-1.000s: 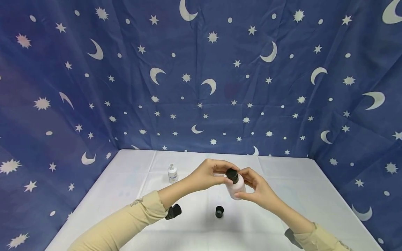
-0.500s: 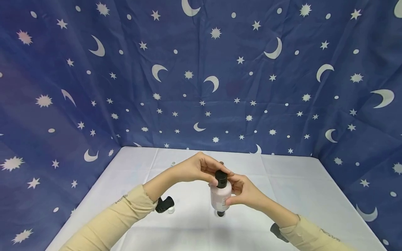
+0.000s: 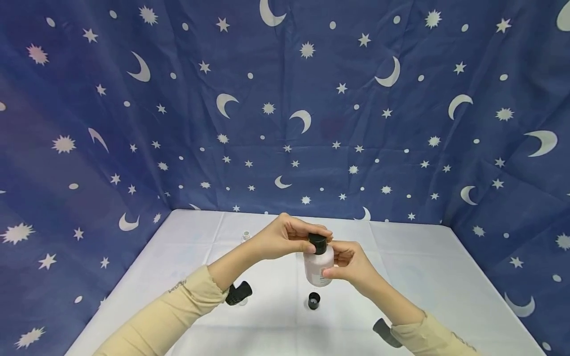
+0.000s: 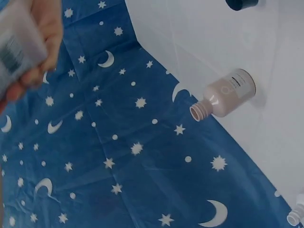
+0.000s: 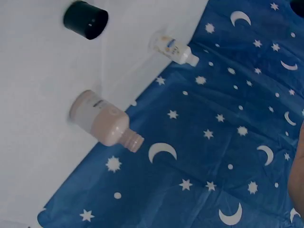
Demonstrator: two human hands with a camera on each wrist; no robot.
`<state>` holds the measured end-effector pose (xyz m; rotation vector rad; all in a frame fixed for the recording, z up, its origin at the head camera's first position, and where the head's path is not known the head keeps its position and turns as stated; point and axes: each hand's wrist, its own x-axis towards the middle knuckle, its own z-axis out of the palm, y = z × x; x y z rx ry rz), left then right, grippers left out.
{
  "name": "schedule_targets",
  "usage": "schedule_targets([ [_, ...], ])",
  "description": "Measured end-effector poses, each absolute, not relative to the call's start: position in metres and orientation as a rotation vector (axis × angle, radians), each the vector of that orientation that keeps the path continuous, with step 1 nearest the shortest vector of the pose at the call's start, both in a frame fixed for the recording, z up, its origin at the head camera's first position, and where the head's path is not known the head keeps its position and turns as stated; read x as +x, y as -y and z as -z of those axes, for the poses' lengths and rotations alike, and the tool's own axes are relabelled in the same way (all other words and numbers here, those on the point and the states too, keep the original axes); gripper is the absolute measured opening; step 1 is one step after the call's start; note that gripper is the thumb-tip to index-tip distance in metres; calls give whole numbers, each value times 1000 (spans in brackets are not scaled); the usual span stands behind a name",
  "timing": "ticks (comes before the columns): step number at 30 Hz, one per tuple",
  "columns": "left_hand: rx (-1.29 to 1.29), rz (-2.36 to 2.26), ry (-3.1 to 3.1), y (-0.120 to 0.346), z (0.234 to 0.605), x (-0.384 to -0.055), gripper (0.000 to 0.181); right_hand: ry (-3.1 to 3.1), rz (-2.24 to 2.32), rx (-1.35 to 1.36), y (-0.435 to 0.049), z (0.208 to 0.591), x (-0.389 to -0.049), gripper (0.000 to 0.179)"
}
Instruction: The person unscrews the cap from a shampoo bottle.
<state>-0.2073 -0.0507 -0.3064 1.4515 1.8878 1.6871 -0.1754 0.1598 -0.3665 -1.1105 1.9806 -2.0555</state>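
Note:
Over the table in the head view, my right hand (image 3: 354, 262) holds a pale pink bottle (image 3: 318, 272) by its body, thumb at the front. From the left, my left hand (image 3: 282, 237) pinches the black cap (image 3: 318, 242) on top of it between thumb and fingers. The bottle stands nearly upright. Below it, a second black cap (image 3: 313, 300) lies on the table, hollow side showing. The left wrist view catches the held bottle (image 4: 19, 47), blurred, at its left edge. An uncapped pink bottle (image 4: 228, 97) stands on the table there, hidden behind my hands from the head.
A small uncapped white bottle (image 3: 246, 236) stands farther back, partly covered by my left forearm; the right wrist view shows this white bottle (image 5: 173, 49) whole. A white cloth (image 3: 401, 277) covers the table. Blue star-and-moon fabric (image 3: 285, 123) rises around its back and sides.
Both hands have moved left with the pink bottle, which has gone from tilted to nearly upright. My left fingers have shifted round its cap. The loose cap, mostly covered half a second ago, shows again.

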Motion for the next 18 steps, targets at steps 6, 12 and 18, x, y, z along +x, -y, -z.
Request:
schedule_targets([
  [6,1473,-1883,-1893,52,317,-199,65,-2046,2088,-1082,-156,365,-174,38],
  [12,1339,-2120,-2200,41,330,-185,51,-2319,2088,-955,-148,363,-176,54],
  [18,1230,-2375,-2515,20,341,-178,32,-2541,2148,-752,-136,362,-178,61],
])
